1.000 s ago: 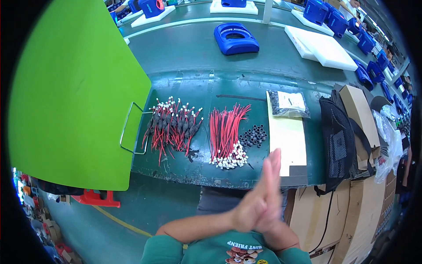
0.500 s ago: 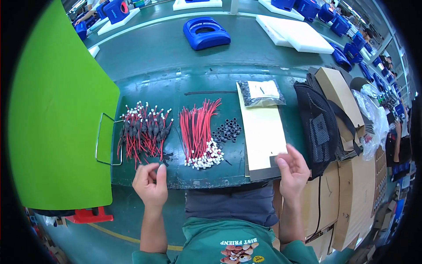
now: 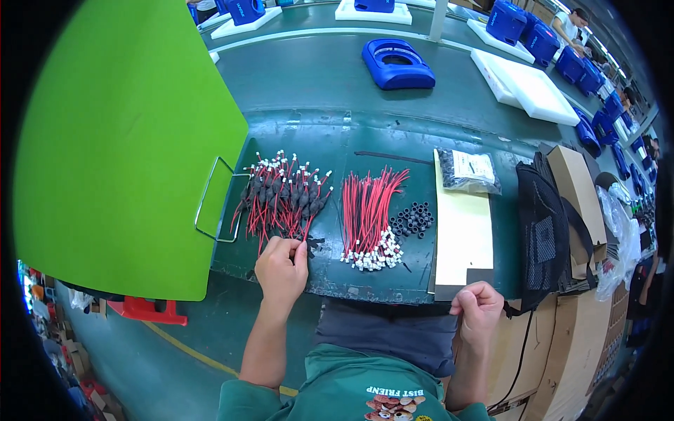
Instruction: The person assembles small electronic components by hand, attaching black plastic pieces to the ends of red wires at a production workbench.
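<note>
My left hand (image 3: 282, 268) is closed, thumb against the bent fingers, at the near end of a pile of red-and-black wire assemblies (image 3: 284, 200) with white connectors and dark sleeved middles. A red wire end reaches its thumb; whatever the fingers hold is hidden. Off the table's front edge, just below a dark card (image 3: 460, 286), my right hand (image 3: 480, 312) has its fingers curled to the thumb, their contents too hidden to tell. Between the hands lies a neat bundle of red and black wires (image 3: 368, 210), white connectors toward me. Small black ring-shaped caps (image 3: 413, 219) are heaped beside it.
A bag of dark parts (image 3: 467, 170) rests on a pale yellow sheet (image 3: 463, 228). A green panel (image 3: 126, 161) with a metal wire handle borders the left. To the right are a black mesh bag (image 3: 544, 238) and cardboard boxes (image 3: 576, 330). A blue plastic housing (image 3: 398, 67) sits farther back.
The whole view has shifted, so the scene sits farther right. My left hand has moved forward to the wire pile and closed. My right hand has drawn back from the sheet, its fingers curling in.
</note>
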{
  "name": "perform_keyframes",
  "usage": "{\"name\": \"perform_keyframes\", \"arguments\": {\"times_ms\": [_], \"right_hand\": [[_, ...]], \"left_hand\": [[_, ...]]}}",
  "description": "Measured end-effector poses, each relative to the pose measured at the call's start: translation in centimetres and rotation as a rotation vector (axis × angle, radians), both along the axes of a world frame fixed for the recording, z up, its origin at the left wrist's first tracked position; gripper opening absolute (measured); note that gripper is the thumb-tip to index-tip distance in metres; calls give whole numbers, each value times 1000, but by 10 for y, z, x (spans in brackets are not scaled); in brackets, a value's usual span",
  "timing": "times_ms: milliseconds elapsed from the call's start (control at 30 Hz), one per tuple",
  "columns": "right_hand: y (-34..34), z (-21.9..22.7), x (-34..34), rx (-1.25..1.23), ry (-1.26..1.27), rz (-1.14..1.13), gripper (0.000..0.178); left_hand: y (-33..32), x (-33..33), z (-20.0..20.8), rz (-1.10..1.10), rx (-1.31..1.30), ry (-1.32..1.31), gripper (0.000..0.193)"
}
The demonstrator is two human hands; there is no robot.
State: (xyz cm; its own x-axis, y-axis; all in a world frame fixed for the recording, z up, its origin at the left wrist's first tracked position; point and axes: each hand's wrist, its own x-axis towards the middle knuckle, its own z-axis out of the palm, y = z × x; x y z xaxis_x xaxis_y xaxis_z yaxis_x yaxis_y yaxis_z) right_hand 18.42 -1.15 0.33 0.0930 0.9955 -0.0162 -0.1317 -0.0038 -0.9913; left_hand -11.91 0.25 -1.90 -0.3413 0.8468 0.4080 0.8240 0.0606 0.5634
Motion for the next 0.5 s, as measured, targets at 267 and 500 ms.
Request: {"name": "perform_keyframes", "arguments": {"times_ms": [267, 500], "right_hand": [[-5, 12, -13, 185, -22, 179, 22], [-5, 141, -71, 685, -239, 983, 26]], "left_hand": [[6, 10, 7, -42, 80, -91, 11], [16, 28, 31, -73, 102, -88, 9]]}}
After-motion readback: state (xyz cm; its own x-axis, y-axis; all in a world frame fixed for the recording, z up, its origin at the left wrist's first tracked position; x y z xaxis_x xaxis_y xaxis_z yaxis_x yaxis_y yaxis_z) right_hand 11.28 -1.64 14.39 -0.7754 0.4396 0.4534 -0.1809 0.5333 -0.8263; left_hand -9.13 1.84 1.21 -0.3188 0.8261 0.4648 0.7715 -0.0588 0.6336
